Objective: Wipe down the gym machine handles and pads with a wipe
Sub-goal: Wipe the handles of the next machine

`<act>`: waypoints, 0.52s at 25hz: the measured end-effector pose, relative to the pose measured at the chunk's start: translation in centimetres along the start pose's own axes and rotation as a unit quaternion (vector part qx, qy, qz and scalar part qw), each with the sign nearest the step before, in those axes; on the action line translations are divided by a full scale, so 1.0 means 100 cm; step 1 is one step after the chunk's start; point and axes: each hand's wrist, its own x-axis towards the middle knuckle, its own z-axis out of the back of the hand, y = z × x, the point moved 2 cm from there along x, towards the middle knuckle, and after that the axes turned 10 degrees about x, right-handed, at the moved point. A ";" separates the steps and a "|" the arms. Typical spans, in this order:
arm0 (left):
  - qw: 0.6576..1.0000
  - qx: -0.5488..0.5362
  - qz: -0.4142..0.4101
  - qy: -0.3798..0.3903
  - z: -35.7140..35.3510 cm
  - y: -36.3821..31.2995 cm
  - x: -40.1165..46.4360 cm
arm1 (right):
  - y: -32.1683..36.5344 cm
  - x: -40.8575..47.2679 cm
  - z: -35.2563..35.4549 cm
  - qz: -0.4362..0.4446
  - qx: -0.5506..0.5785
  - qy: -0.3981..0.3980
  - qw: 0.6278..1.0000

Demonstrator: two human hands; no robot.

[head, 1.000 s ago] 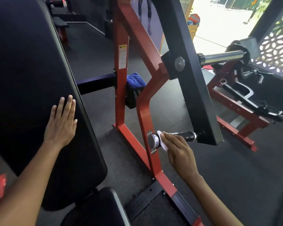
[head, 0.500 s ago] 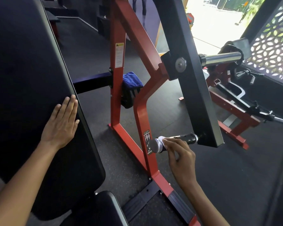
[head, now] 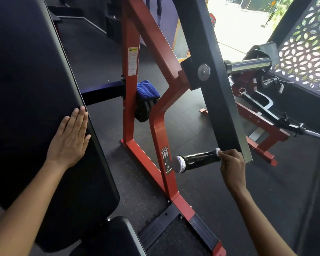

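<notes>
A short black handle [head: 199, 159] with a silver end cap sticks out leftward from the black lever arm [head: 216, 85] of a red-framed machine. My right hand [head: 232, 168] grips a small white wipe [head: 218, 150] against the handle's inner end, next to the lever arm. Most of the wipe is hidden under my fingers. My left hand [head: 70, 137] lies flat, fingers together, on the right edge of the big black back pad [head: 31, 100]. A black seat pad [head: 116, 237] sits below it.
The red frame [head: 131, 100] stands between pad and handle, with a blue cloth [head: 146, 89] draped on a black bracket. A chrome weight peg [head: 248, 65] juts right from the lever arm. Another red machine [head: 257, 130] stands at right on the black rubber floor.
My right hand slid the wipe along the handle from the silver end cap to the inner end by the lever arm. My left hand stayed flat on the back pad.
</notes>
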 end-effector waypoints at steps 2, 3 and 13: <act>1.000 -0.001 -0.001 -0.003 -0.001 0.000 0.000 | -0.007 0.004 0.001 -0.040 -0.004 0.002 0.999; 1.000 -0.002 -0.001 -0.002 -0.001 0.001 0.000 | -0.004 0.005 0.001 -0.062 0.003 0.002 0.998; 1.000 -0.006 0.003 0.001 -0.002 -0.001 0.000 | 0.114 -0.048 -0.013 -0.031 0.132 -0.022 0.991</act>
